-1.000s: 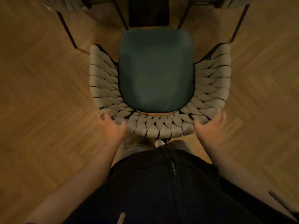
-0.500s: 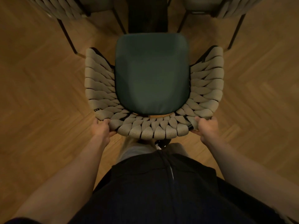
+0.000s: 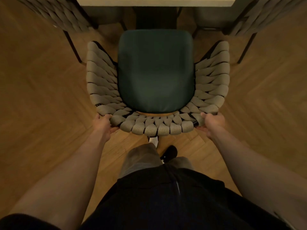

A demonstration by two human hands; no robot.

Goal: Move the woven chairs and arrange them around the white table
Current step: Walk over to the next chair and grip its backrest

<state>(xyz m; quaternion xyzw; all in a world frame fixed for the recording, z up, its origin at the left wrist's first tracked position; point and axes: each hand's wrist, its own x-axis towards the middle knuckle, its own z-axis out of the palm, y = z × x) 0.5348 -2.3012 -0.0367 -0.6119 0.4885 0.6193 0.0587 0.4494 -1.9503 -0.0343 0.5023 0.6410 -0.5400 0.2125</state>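
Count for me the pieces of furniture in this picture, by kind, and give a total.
Woven chairs: 3 — the middle chair, held at its back by the left hand and the right hand, one at upper left, one at upper right.
White table: 1
Total: 4

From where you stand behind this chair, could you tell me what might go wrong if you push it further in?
1. The chair sits between two neighbouring chairs; its woven sides might scrape their legs.
2. The table edge is just ahead, so the armrests could bump it.
3. Your left hand and right hand grip only the back's corners, and a foot is close behind.
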